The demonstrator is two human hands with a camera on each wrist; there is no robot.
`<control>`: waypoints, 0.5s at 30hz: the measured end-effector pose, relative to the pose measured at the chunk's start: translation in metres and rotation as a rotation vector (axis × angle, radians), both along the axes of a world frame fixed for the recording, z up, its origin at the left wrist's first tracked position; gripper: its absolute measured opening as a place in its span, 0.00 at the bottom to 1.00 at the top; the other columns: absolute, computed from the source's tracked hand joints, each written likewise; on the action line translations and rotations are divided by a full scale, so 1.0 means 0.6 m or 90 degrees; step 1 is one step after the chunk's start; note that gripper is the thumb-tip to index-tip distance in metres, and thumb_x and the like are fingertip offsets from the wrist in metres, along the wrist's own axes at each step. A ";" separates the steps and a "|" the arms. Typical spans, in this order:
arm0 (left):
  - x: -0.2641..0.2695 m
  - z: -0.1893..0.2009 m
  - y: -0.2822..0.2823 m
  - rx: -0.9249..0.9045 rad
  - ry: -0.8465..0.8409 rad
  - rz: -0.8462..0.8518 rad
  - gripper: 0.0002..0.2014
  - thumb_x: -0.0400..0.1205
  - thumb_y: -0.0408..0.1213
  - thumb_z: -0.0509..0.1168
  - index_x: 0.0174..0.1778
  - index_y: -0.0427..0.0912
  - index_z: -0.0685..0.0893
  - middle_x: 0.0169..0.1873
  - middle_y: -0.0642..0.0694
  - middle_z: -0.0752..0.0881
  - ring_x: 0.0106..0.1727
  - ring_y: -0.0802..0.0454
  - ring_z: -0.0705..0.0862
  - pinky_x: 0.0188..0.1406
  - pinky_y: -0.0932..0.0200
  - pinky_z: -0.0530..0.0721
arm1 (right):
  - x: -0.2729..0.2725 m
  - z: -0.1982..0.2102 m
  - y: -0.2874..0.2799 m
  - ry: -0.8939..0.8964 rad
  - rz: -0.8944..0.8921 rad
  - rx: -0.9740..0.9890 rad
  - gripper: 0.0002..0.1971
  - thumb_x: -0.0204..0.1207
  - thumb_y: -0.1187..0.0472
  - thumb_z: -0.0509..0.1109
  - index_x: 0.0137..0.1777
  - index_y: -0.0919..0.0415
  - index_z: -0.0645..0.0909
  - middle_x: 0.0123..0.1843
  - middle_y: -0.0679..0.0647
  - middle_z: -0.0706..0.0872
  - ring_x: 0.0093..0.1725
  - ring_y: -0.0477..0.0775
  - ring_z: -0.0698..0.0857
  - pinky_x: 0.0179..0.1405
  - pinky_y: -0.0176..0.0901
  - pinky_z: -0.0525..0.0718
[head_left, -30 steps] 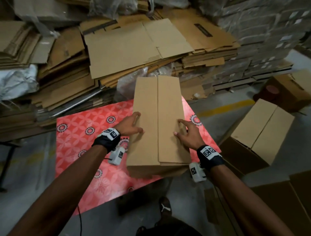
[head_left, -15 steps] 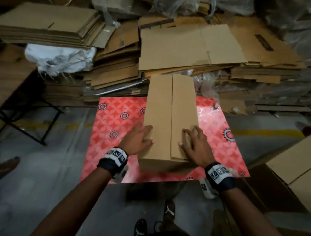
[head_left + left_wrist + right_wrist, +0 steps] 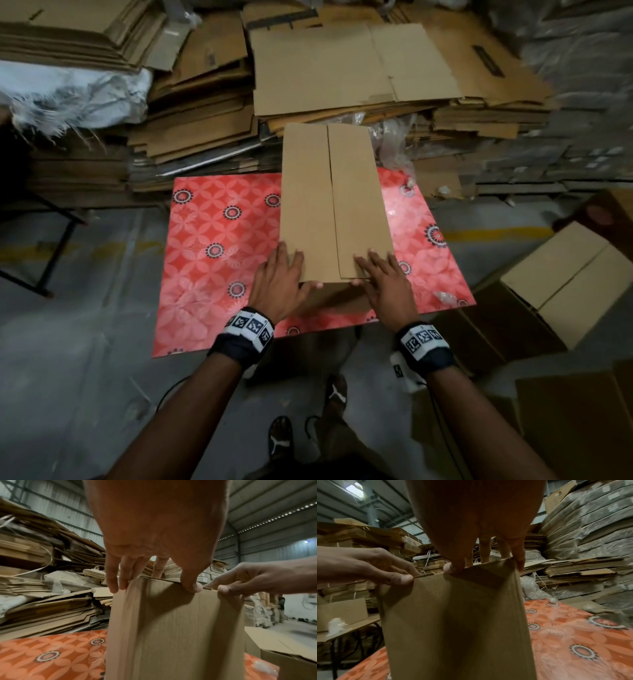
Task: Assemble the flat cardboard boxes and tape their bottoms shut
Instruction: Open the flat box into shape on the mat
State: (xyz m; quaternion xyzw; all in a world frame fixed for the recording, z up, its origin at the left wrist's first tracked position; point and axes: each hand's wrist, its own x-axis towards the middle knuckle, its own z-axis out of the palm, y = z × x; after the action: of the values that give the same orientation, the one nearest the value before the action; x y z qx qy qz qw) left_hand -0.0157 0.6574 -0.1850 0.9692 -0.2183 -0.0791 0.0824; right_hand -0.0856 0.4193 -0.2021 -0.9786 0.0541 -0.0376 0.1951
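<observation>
A brown cardboard box [image 3: 335,205] stands on the red patterned table [image 3: 219,274], its two long flaps folded flat on top and meeting at a middle seam. My left hand [image 3: 281,281] lies on the near left corner, fingers on the flap. Its thumb [image 3: 192,586] pinches the near top edge of the box [image 3: 180,628]. My right hand [image 3: 383,284] covers the near right corner, fingers spread on the right flap. Its thumb [image 3: 450,568] presses at the same edge of the box [image 3: 453,622]. No tape shows.
Stacks of flat cardboard [image 3: 342,68] rise behind the table, with white plastic wrap [image 3: 68,96] at the back left. Assembled boxes [image 3: 565,274] stand on the floor at the right. A black metal frame [image 3: 51,240] stands left. My feet [image 3: 281,442] are below the table edge.
Both hands have slid back along the top flaps to the box's near edge, where the thumbs now hook over it. The flaps lie flatter.
</observation>
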 end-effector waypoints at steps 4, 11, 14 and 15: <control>0.002 -0.008 0.003 -0.001 -0.006 -0.013 0.41 0.84 0.68 0.46 0.86 0.42 0.61 0.86 0.26 0.58 0.86 0.30 0.61 0.78 0.35 0.70 | -0.004 -0.004 0.007 -0.006 -0.009 -0.006 0.24 0.87 0.54 0.68 0.83 0.46 0.75 0.85 0.55 0.73 0.85 0.73 0.66 0.78 0.69 0.74; -0.012 -0.008 -0.004 -0.003 -0.035 -0.016 0.42 0.85 0.65 0.42 0.85 0.35 0.65 0.82 0.20 0.62 0.82 0.25 0.66 0.75 0.32 0.77 | -0.012 -0.011 0.001 -0.012 -0.015 0.015 0.26 0.86 0.49 0.68 0.84 0.42 0.72 0.87 0.52 0.70 0.87 0.70 0.62 0.78 0.72 0.73; -0.016 -0.013 -0.009 -0.025 -0.031 0.011 0.38 0.88 0.64 0.47 0.87 0.39 0.60 0.85 0.24 0.58 0.86 0.29 0.60 0.80 0.35 0.70 | -0.011 -0.008 -0.009 -0.017 -0.009 0.048 0.29 0.85 0.43 0.69 0.84 0.43 0.70 0.86 0.50 0.70 0.86 0.66 0.63 0.78 0.73 0.71; -0.017 -0.013 -0.011 -0.019 -0.034 0.018 0.37 0.88 0.63 0.49 0.88 0.40 0.59 0.86 0.25 0.57 0.87 0.30 0.59 0.82 0.35 0.67 | -0.010 -0.005 -0.013 -0.034 -0.011 0.055 0.30 0.83 0.43 0.70 0.84 0.45 0.69 0.84 0.52 0.71 0.84 0.65 0.66 0.77 0.73 0.72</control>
State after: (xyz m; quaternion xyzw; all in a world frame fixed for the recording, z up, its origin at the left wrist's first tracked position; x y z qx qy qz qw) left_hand -0.0261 0.6507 -0.1930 0.9726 -0.2076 -0.0484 0.0923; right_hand -0.0914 0.4116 -0.2052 -0.9674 0.0591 -0.0631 0.2382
